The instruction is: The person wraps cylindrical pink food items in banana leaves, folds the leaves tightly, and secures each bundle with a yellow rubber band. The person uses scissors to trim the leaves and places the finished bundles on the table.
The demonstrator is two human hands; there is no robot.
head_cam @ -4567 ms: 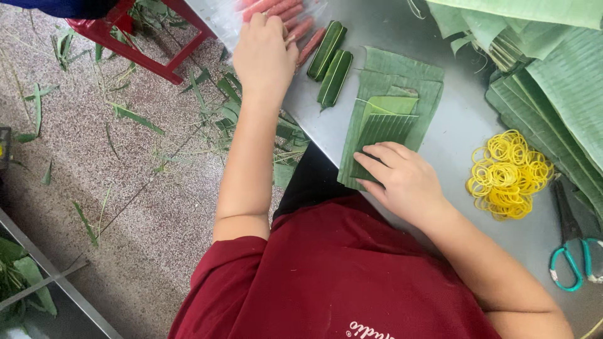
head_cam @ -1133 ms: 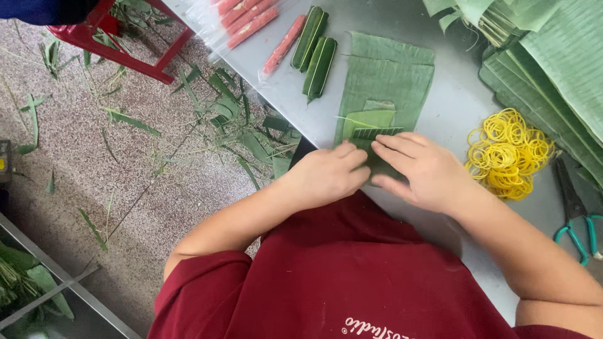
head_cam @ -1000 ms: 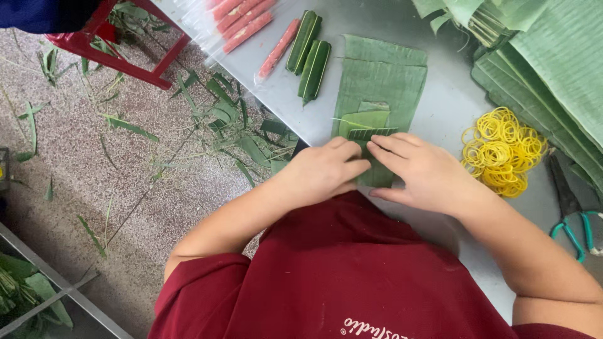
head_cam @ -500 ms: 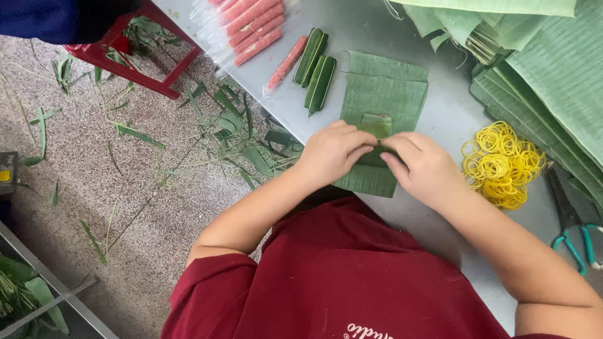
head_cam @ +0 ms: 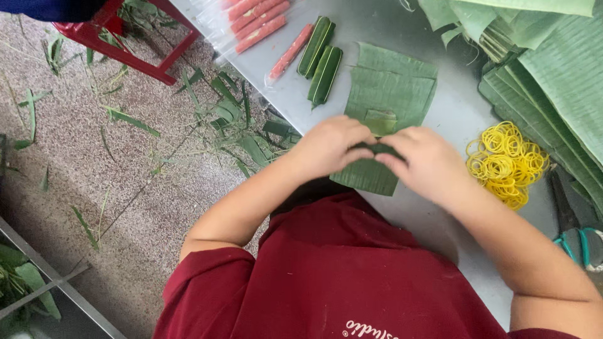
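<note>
A: The leaf sheet (head_cam: 389, 100) is ribbed green; the rubber bands (head_cam: 505, 163) on its right, bright yellow.

B: Far left, pinkish-red sausages (head_cam: 260, 22); two dark green rolls (head_cam: 320, 59); teal-handled scissors (head_cam: 575, 235).

Rubber bands (head_cam: 507, 163) lie right of the leaf sheet (head_cam: 389, 100).

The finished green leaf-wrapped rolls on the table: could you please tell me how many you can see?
2. One leaf-wrapped roll lies beside the loose pink sausage stick; the second leaf-wrapped roll lies just right of it, by the flat leaf sheets. Others may be hidden.
</note>
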